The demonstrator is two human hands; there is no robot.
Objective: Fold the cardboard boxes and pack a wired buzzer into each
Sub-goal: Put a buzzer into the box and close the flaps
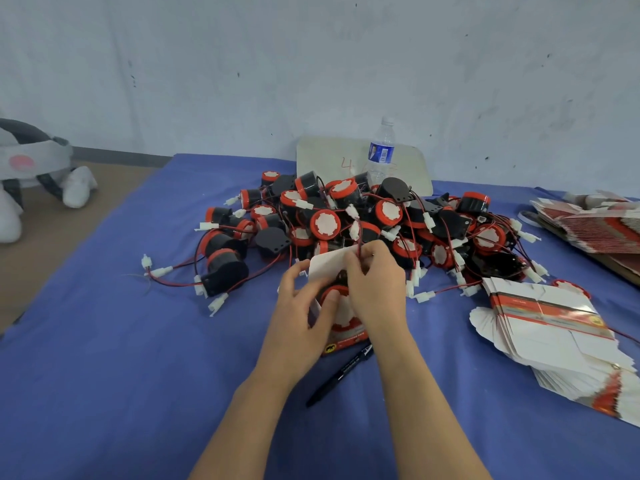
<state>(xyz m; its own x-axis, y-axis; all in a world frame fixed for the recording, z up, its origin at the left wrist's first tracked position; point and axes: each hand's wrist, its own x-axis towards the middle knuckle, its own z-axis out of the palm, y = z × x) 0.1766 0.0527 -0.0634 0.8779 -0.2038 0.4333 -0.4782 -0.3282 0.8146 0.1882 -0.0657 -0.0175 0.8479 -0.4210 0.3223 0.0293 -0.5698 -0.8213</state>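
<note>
A small white and red cardboard box [346, 332] stands open in the middle of the blue table, its white flap [327, 266] raised. A black and red buzzer [335, 292] sits in the box's mouth. My left hand [301, 308] grips the box's left side, thumb on the buzzer. My right hand [375, 282] pinches the buzzer's red wire [359, 242] above the flap. Behind lies a heap of several wired buzzers [363, 220]. Flat unfolded boxes [550, 323] are stacked at the right.
A black pen [341, 374] lies just below the box between my forearms. A water bottle [381, 154] stands behind the heap against a pale board [332, 161]. More flat boxes [595, 223] lie at far right. A plush toy [38, 174] sits on the floor at left.
</note>
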